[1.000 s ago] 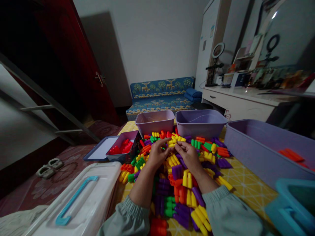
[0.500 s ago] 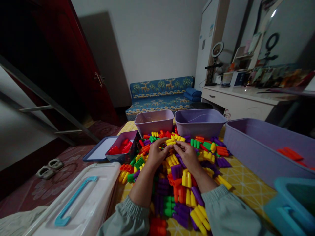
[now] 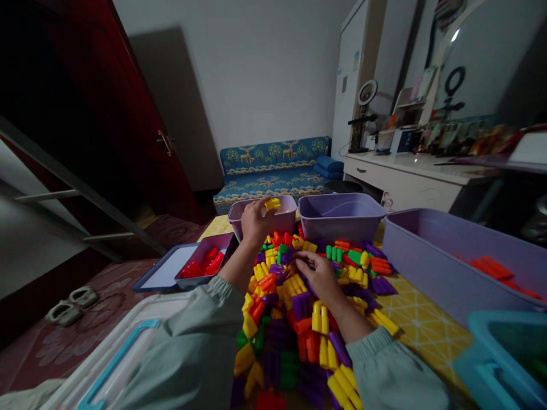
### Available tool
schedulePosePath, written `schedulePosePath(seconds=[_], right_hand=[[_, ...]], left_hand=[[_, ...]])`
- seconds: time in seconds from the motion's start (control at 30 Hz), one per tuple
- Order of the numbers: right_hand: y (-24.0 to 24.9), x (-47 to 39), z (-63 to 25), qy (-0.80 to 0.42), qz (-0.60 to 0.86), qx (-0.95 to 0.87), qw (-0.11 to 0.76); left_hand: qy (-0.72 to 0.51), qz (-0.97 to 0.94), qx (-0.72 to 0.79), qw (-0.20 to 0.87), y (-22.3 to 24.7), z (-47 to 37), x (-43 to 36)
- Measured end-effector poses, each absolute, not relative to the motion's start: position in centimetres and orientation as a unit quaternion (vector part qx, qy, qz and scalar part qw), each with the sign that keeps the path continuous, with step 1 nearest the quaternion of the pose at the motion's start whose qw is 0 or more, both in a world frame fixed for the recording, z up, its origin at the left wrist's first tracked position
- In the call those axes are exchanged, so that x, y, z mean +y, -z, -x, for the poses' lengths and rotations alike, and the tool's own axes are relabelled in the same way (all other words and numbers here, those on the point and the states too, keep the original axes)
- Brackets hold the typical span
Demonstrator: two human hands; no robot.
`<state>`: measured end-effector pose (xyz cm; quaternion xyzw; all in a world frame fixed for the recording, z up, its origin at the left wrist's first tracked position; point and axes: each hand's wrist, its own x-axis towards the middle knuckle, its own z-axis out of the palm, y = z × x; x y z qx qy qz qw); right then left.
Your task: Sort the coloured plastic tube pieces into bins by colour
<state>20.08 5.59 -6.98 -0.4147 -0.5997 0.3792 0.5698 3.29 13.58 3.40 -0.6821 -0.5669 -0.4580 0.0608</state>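
Observation:
A yellow block piece [image 3: 272, 204] is held in the fingertips of my left hand [image 3: 256, 223], over the left lilac bin [image 3: 285, 221]. My right hand [image 3: 318, 273] is low over the heap of colored plastic blocks [image 3: 302, 306], its fingers bent together near a purple piece [image 3: 288, 257]; whether it grips anything is too small to tell. The heap mixes yellow, purple, green, orange and red pieces on a yellow patterned cloth [image 3: 421, 307].
A middle lilac bin [image 3: 342, 228] and a large right one [image 3: 421, 262] with orange pieces line the far and right sides. A teal bin [image 3: 487, 356] is at lower right. A box of red pieces [image 3: 183, 279] and a white lid [image 3: 128, 319] lie left.
My left hand has moved up and left from the heap to the left lilac bin, carrying yellow. My right hand has stayed low over the heap, apart from the left. The view has shifted slightly.

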Motion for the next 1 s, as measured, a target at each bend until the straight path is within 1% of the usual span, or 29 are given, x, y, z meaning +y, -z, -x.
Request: schedulePosePath(seconds=[0.07, 0.13, 0.23, 0.4, 0.53, 0.87, 1.0], right_hand=[[7.0, 5.6, -20.1, -0.382, 0.413, -0.599, 0.569], [7.2, 5.6, -20.1, -0.398, 0.409, -0.597, 0.564], [7.4, 5.7, -20.0, -0.411, 0.400, -0.592, 0.566], [7.3, 5.6, -19.9, -0.419, 0.402, -0.590, 0.561], [7.1, 5.4, -19.9, -0.401, 0.414, -0.600, 0.555], [7.6, 7.0, -19.7, -0.425, 0.424, -0.579, 0.552], [7.7, 7.8, -19.3, -0.420, 0.441, -0.577, 0.544]], left_hand=[[0.445, 0.655, -0.609, 0.049, -3.2, -2.9, 15.2], [0.407, 0.627, -0.663, 0.040, -2.5, -2.4, 16.4], [0.338, 0.608, -0.715, 0.061, -1.5, -1.9, 17.1], [0.273, 0.621, -0.724, 0.121, -0.7, -1.9, 17.1], [0.254, 0.627, -0.723, 0.141, -0.5, -2.1, 17.0], [0.232, 0.639, -0.724, 0.119, -0.9, -1.9, 16.7], [0.216, 0.643, -0.729, 0.091, -1.3, -2.0, 16.4]])
